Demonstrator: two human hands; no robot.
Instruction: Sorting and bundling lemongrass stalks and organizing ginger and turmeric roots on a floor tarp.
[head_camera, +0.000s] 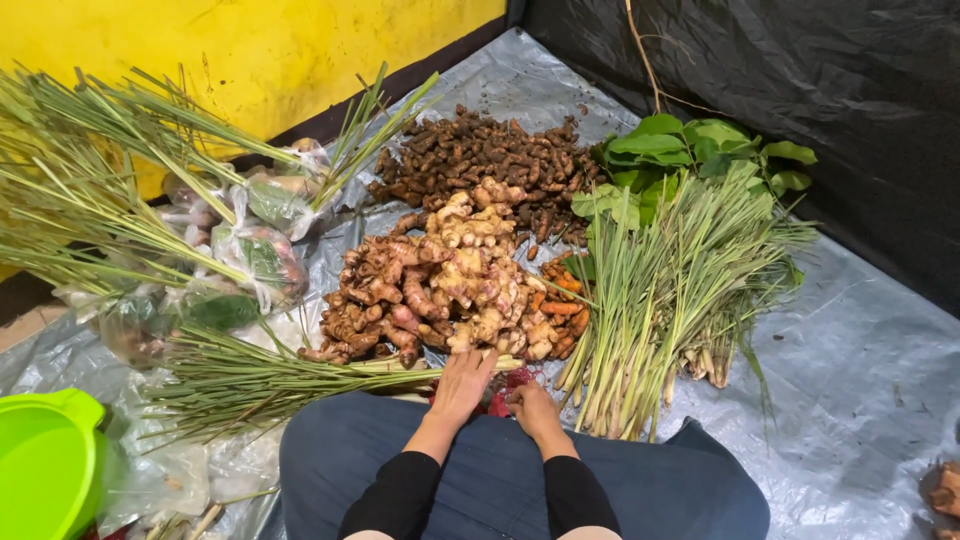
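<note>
The left hand (463, 383) was stretched forward with its fingers released and laid flat, the tips touching the near edge of the ginger heap (440, 290) and the pale stalk ends of a lemongrass bundle (270, 380) lying crosswise in front of the lap. The right hand (533, 408) was held just beside it, its fingers curled down over a small red thing (510, 382) between the two hands; whether that thing was actually grasped could not be told. Both forearms were covered by black sleeves, and blue-clad knees (500, 470) were seen below them.

The ginger heap was spread on a grey plastic sheet (860, 370) on the floor, directly ahead of the hands. A pile of dark brown roots (480, 150) was placed behind it, and a few orange roots (562, 300) were tucked at its right edge. To the right, a second lemongrass bundle (670, 290) was stood fanned out, with green leaves (690, 150) behind it. To the left, clear bags of produce (260, 240) were overlaid by long green stalks (90, 180). A bright green basin (45, 460) was seen at the lower left, and a yellow wall (250, 50) at the back.
</note>
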